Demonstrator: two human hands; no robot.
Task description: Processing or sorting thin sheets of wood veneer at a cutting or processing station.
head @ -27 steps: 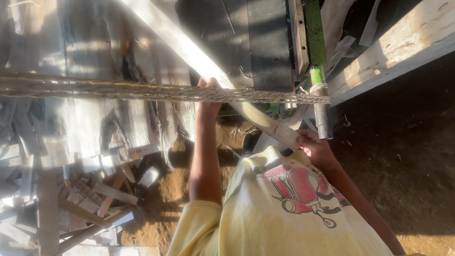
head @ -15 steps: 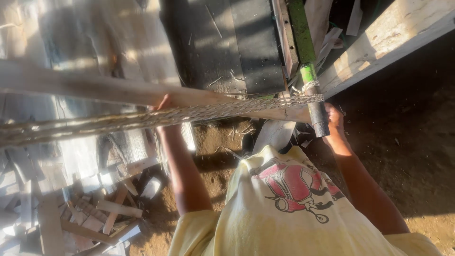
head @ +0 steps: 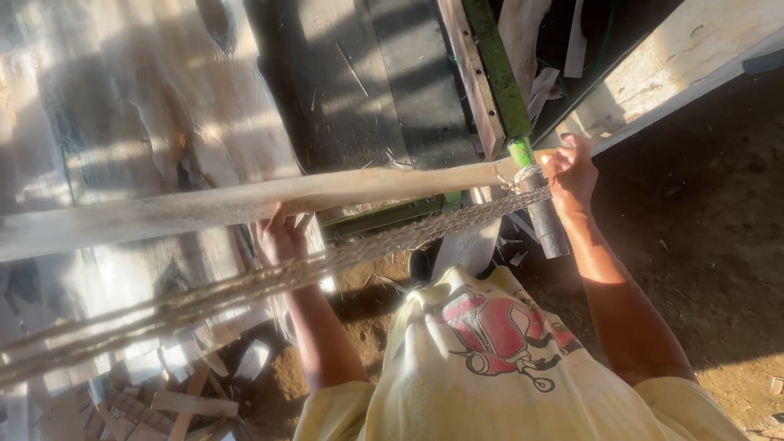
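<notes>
The pole [head: 269, 200] you hold lies nearly level across the view, pale and sunlit, its left end running out of frame and its right end reaching the green bar [head: 494, 73]. Your left hand [head: 280, 237] grips it from below near the middle, fingers curled up around the wood. Your right hand [head: 572, 167] is closed on the pole's right end, just beside the grey tube [head: 543, 216] that hangs down from the green bar. Twine [head: 523, 175] is wound where pole and tube meet, and a band of ropes [head: 245, 286] stretches from there down to the lower left, passing in front of your left forearm. Under your arms shows your yellow shirt [head: 506, 367] with a red print. Behind the pole stand a dark panel [head: 384, 82] and a pale beam [head: 678, 65] at upper right. Wood scraps [head: 175, 400] lie on the dirt at lower left.
</notes>
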